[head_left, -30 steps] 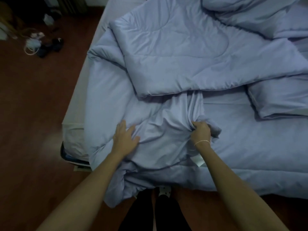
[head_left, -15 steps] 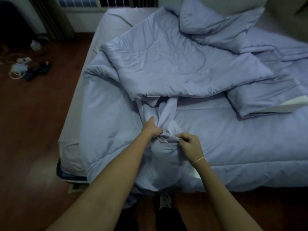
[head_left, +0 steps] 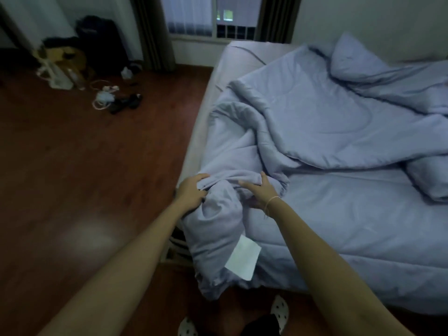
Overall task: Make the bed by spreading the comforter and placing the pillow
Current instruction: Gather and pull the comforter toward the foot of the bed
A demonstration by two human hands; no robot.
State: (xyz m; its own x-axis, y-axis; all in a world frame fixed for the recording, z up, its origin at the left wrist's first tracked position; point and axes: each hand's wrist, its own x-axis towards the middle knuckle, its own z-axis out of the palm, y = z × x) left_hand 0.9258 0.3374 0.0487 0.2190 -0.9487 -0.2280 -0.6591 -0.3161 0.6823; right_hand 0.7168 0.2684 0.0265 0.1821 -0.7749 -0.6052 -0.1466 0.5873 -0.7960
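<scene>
A pale blue comforter (head_left: 327, 122) lies rumpled and folded over itself across the bed (head_left: 363, 226). A bunched corner of it hangs over the bed's near left edge, with a white tag (head_left: 243, 259) showing. My left hand (head_left: 191, 191) grips the left side of that bunch, fingers curled into the cloth. On the bunch's right side my right hand (head_left: 259, 191) holds the fabric, thumb up and fingers wrapped under. A pillow (head_left: 429, 180) in the same blue sits at the right edge, and another pillow (head_left: 356, 59) lies at the head.
Dark wood floor (head_left: 97, 166) spreads to the left. Cables and small dark items (head_left: 116, 100) lie on it, with bags (head_left: 72, 59) against the far wall. A window (head_left: 213, 18) with curtains is beyond the bed. My slippered feet (head_left: 278, 314) stand at the bed's edge.
The view swung left and up, showing floor and window. Both hands gathered the comforter corner and carried it left to the bed's edge; the left hand went from flat to gripping.
</scene>
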